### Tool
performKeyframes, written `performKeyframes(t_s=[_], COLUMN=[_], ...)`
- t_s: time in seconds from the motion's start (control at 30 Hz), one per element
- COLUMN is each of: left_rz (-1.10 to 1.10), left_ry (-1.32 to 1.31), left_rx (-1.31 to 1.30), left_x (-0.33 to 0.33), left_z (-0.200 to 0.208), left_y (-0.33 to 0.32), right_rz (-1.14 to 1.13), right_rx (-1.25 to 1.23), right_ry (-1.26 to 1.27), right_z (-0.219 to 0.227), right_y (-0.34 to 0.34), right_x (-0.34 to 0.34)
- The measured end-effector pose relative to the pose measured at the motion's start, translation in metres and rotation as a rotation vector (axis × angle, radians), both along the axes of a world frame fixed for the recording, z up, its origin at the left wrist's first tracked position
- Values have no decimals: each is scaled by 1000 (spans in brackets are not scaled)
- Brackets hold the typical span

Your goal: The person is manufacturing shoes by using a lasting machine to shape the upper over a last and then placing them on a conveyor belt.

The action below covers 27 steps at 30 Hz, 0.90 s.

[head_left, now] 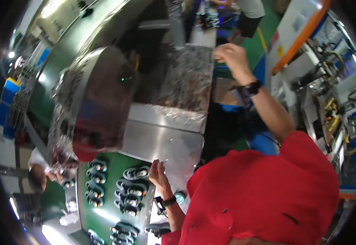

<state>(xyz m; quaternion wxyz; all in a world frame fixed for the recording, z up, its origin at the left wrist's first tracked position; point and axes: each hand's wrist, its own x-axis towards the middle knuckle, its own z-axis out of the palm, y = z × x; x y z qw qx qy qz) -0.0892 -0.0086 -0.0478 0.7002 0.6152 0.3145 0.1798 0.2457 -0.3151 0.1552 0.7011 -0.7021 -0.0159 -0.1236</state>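
Note:
My left hand (pixel 158 176) is raised at the lower middle with its fingers stretched out and nothing in it. It hovers by the edge of a green conveyor (pixel 104 212), nearest to a dark sneaker (pixel 135 173) with a pale sole. Several more such shoes stand in rows on the belt. Farther up and to the right, my right hand (pixel 229 56) has its fingers curled in, beside the metal worktop (pixel 188 77) covered in crinkled clear film. Whether anything is inside those fingers is hidden. Both wrists carry dark bands.
A large rounded machine housing (pixel 100 102), partly wrapped in clear film, stands at the left of the worktop. A co-worker (pixel 38 169) is at the far left, another person (pixel 249 16) at the top. An orange-edged panel (pixel 300 41) stands on the right.

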Motion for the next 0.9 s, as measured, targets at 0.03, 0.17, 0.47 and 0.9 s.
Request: performKeyframes(t_s=[0.03,0.17,0.47,0.9], left_rz=[-50,-277,-772,-769], left_ry=[-47,-143,-575,-1289], left_rx=[-44,-188,31,-507], left_x=[8,45,82,140], left_z=[28,90,261,362], left_y=[-20,-83,-141,-337], right_rz=[65,199,191,405], right_rx=[40,229,-410,-980], right_ry=[-11,28,-314,-232], right_z=[13,39,14,-16], right_y=[11,25,19,19], right_x=[-2,-4,64,116])
